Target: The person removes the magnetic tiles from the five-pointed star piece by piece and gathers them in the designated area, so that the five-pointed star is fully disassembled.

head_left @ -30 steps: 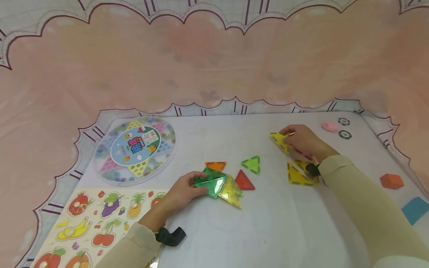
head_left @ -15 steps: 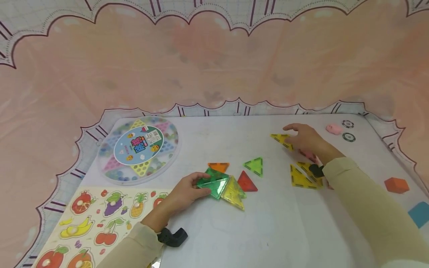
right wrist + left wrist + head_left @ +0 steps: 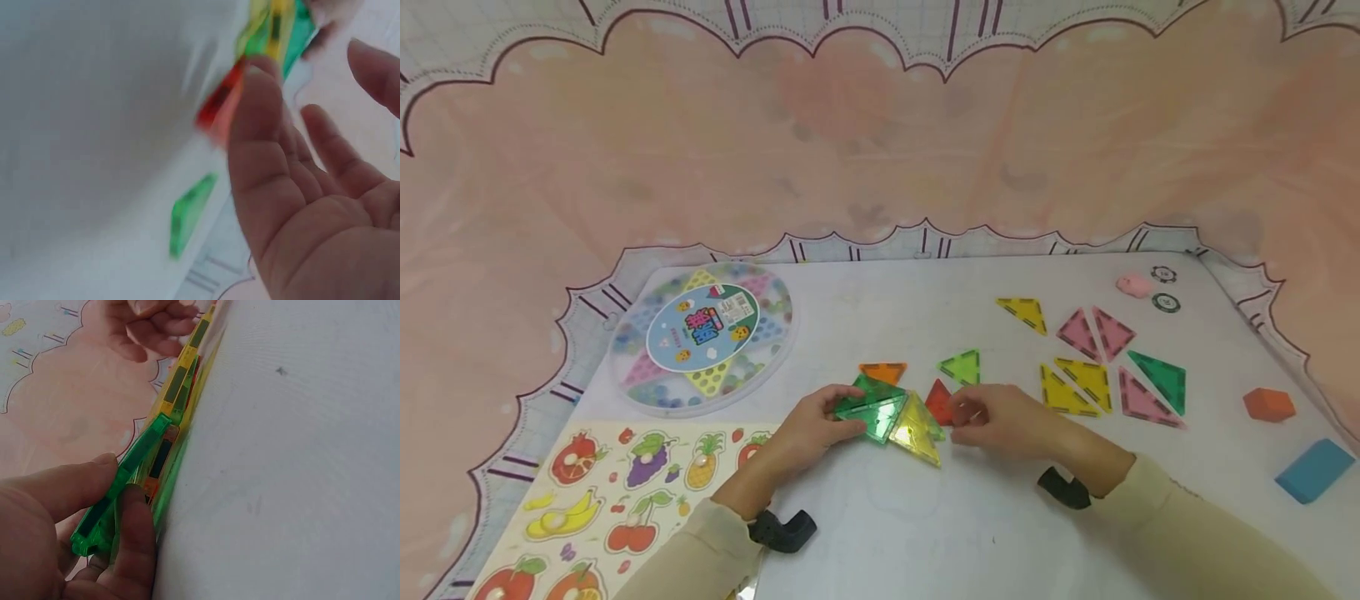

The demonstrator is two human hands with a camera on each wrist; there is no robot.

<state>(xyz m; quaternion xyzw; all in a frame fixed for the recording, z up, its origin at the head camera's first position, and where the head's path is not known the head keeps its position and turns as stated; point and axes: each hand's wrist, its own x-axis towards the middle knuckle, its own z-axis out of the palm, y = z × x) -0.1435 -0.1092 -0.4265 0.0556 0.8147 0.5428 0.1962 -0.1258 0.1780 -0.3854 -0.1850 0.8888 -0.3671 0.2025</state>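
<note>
My left hand pinches a green translucent magnetic tile between thumb and fingers. In the left wrist view this green tile tilts up from the pieces under it. A yellow triangular tile adjoins it on the right, overlapping a light green one. My right hand holds nothing; its fingers are loosely bent beside the red triangular tile. The right wrist view shows the thumb and fingers spread apart, close to the red tile. An orange tile lies behind the green one, partly covered.
A light green triangle lies behind the right hand. Farther right are a lone yellow triangle, several pink, yellow and green triangles, an orange block and a blue block. At left are a round game box and a fruit puzzle board.
My right hand let go of the yellow triangle at the back right and moved left and nearer, to beside the red tile. My left hand keeps its hold on the green tile.
</note>
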